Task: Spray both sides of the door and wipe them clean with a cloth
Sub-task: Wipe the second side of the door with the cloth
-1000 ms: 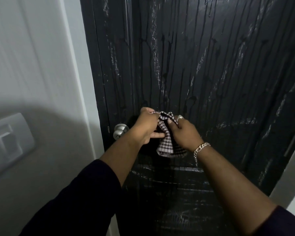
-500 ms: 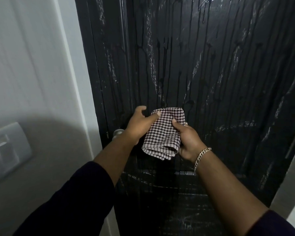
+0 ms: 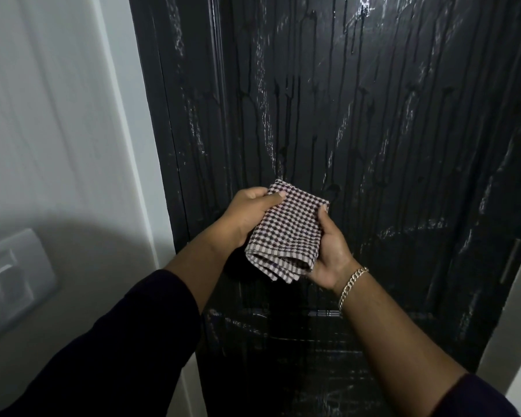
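Note:
A black door (image 3: 358, 121) fills the view ahead, wet, with spray running down it in long streaks. In front of it I hold a folded checked cloth (image 3: 286, 233), dark and pale squares, flat and facing me. My left hand (image 3: 247, 216) pinches its upper left corner with the thumb on top. My right hand (image 3: 331, 251) cups its right edge and underside; a chain bracelet sits on that wrist. The cloth is a little off the door surface. The door knob is hidden behind my left hand.
A white door frame (image 3: 127, 139) and white wall stand to the left, with a light switch plate (image 3: 12, 281) at lower left. A pale frame edge (image 3: 518, 326) shows at the lower right beside the door.
The cloth went from bunched between both hands to folded into a flat pad. Both hands lifted slightly, and the knob went out of sight behind my left hand.

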